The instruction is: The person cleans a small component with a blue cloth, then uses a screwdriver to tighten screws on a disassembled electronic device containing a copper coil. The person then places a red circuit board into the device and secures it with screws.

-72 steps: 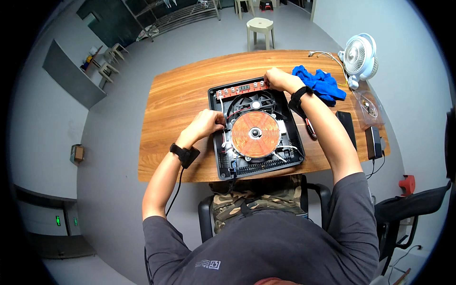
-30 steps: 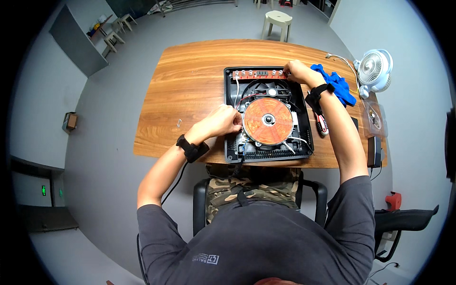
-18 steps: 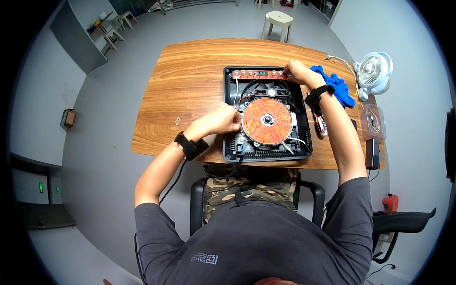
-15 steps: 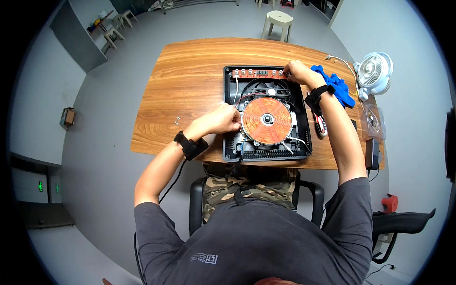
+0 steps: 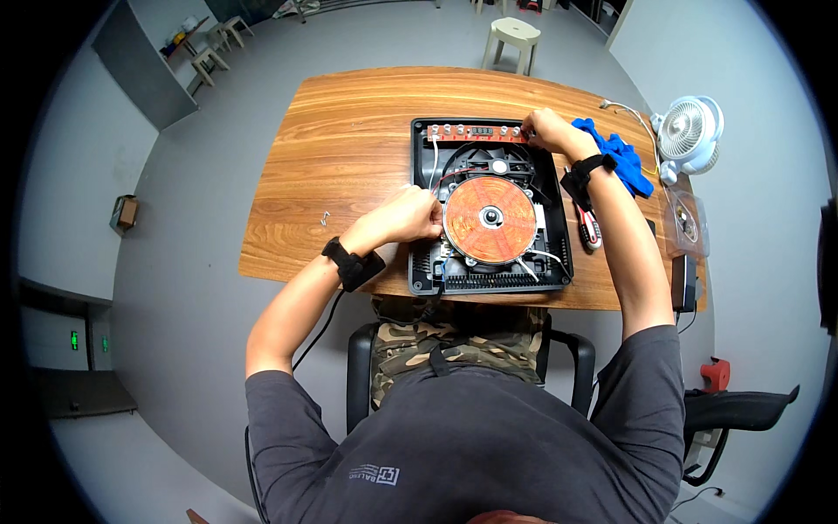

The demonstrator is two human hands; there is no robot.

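Toward the six o'clock edge of the wood-grain tabletop lies an opened induction cooker, its shallow black casing exposing a flat, round copper coil. At twelve o'clock from the coil sit a dark cooling fan and a red control board. The left hand bunches its fingers at the coil's nine o'clock edge; the right hand curls its fingers at the casing's one o'clock corner. Whether either pinches anything, I cannot tell.
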